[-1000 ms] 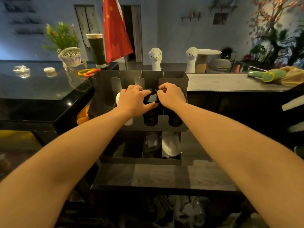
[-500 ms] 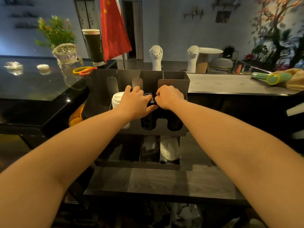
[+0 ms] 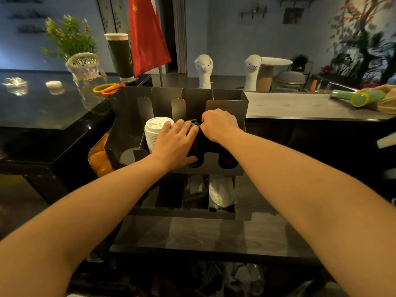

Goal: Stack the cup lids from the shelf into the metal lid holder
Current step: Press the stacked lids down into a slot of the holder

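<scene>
The grey metal lid holder [image 3: 227, 97] stands on a dark shelf, split into upright slots. A stack of white cup lids [image 3: 154, 130] fills the second slot from the left. In the slot to its right sits a stack of black lids [image 3: 194, 125], mostly covered by both hands. My left hand [image 3: 174, 142] lies over the black stack, fingers wrapped along its top and left side. My right hand [image 3: 219, 124] has its fingers curled and pinches the top of the black stack from the right. The lower tier of the holder has white lids [image 3: 220, 194] lying in it.
A glossy black counter [image 3: 42, 112] runs along the left with a flower basket [image 3: 83, 65], a tall dark cup [image 3: 120, 56], orange rings [image 3: 107, 88] and a red flag [image 3: 147, 35]. Two alpaca figures [image 3: 203, 69] stand behind. A green bottle [image 3: 362, 97] lies on the right counter.
Both hands stayed on the black lid stack and sank slightly lower in the slot. The left hand shifted right, uncovering more of the white lid stack.
</scene>
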The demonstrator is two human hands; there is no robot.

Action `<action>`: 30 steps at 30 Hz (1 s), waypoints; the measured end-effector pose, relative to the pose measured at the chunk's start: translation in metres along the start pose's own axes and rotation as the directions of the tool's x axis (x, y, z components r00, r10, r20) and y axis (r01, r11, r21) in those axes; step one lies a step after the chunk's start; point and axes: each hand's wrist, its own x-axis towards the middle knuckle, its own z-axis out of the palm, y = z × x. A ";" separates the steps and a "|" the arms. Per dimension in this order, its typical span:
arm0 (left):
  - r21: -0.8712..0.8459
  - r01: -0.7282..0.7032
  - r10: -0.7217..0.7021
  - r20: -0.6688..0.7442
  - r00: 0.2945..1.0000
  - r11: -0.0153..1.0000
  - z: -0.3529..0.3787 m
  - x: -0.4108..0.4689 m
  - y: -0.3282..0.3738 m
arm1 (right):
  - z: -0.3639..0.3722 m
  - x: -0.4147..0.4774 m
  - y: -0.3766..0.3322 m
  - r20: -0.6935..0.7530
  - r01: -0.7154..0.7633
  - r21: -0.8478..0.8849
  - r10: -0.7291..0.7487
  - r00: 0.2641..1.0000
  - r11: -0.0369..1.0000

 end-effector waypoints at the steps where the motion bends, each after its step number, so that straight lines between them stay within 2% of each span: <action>1: 0.017 0.006 -0.006 0.008 1.000 1.000 0.001 -0.001 0.000 | 0.001 -0.001 0.000 -0.008 0.000 -0.007 0.000 1.000 1.000; 6: 0.028 0.046 -0.046 0.006 0.999 0.999 0.008 -0.008 0.007 | 0.005 -0.010 0.001 -0.127 0.061 -0.005 -0.061 0.990 0.998; 10: -0.059 0.064 -0.068 -0.079 0.994 0.996 0.011 -0.012 0.006 | 0.022 -0.036 -0.001 -0.301 0.236 -0.012 -0.229 0.926 0.972; 12: -0.104 0.089 -0.102 -0.130 0.986 0.991 0.015 -0.015 0.004 | 0.034 -0.047 -0.001 -0.283 0.268 -0.048 -0.270 0.920 0.962; 15: -0.111 0.092 -0.108 -0.157 0.982 0.990 0.021 -0.019 0.005 | 0.043 -0.051 -0.001 -0.179 0.233 -0.124 -0.253 0.951 0.965; 20: -0.083 0.109 -0.118 -0.117 0.986 0.991 0.026 -0.021 0.010 | 0.054 -0.052 -0.001 -0.082 0.172 -0.344 -0.212 0.974 0.923; 24: -0.020 0.159 -0.160 -0.100 0.982 0.987 0.032 -0.022 0.018 | 0.056 -0.047 -0.004 -0.076 0.150 -0.419 -0.200 0.977 0.895; 30: 0.086 0.182 -0.171 -0.125 0.977 0.980 0.034 -0.016 0.024 | 0.052 -0.040 -0.009 -0.087 0.137 -0.427 -0.191 0.978 0.894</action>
